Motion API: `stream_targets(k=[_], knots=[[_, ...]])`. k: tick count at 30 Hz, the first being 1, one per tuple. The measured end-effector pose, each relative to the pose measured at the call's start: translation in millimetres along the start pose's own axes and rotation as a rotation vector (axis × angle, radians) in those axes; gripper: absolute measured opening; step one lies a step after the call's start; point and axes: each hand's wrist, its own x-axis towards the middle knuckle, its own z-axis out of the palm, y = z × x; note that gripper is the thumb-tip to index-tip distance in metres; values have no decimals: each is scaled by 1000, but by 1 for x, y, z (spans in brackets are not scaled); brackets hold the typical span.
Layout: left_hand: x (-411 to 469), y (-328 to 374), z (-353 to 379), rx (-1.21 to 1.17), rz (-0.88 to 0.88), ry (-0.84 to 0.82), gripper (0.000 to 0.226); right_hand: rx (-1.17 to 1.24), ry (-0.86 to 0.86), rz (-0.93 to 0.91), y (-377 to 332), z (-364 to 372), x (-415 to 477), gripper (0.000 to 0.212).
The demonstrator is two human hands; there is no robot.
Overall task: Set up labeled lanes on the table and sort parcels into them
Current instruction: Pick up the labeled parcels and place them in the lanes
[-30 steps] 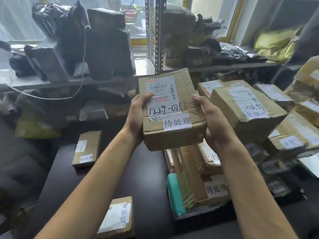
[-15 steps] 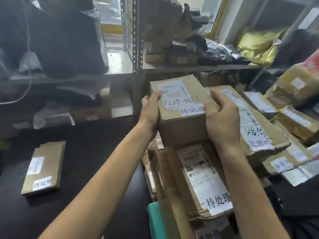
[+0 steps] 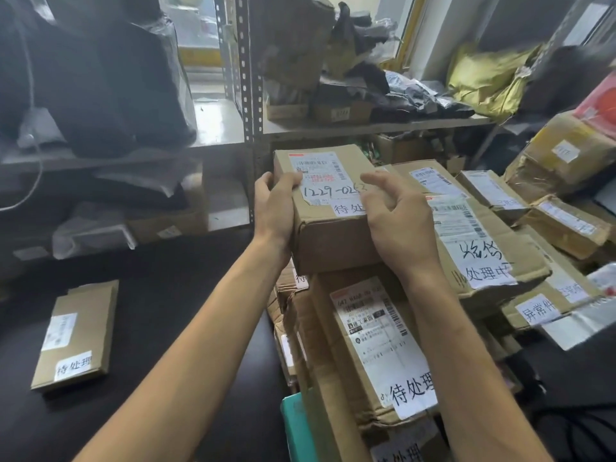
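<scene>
Head view: the box (image 3: 333,235) sits atop the parcel stack (image 3: 373,345), with the left grip (image 3: 273,211) and right grip (image 3: 396,225) clasping its ends. It is stiff cardboard and likely light; hold opposite sides, off the creased corners. The dark surface (image 3: 166,311) carries a flat parcel (image 3: 75,335). The shelves (image 3: 366,126) behind are crammed.

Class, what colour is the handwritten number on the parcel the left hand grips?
Black, on the parcel label; head view.
</scene>
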Motion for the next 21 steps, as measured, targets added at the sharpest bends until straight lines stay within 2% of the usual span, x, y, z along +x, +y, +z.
stream_targets(k=[9,14,18,21], knots=[[26,1,-3,55,118,61,54,-10,-38,-14,-2,21,29,34],[23,-7,-6,78,81,37,73,-4,12,-10,-2,30,31,30],[23,-8,-10,107,64,12,61,-15,62,-26,-4,35,24,31],[16,-11,-10,147,50,0,61,-16,93,-35,-3,32,17,30]])
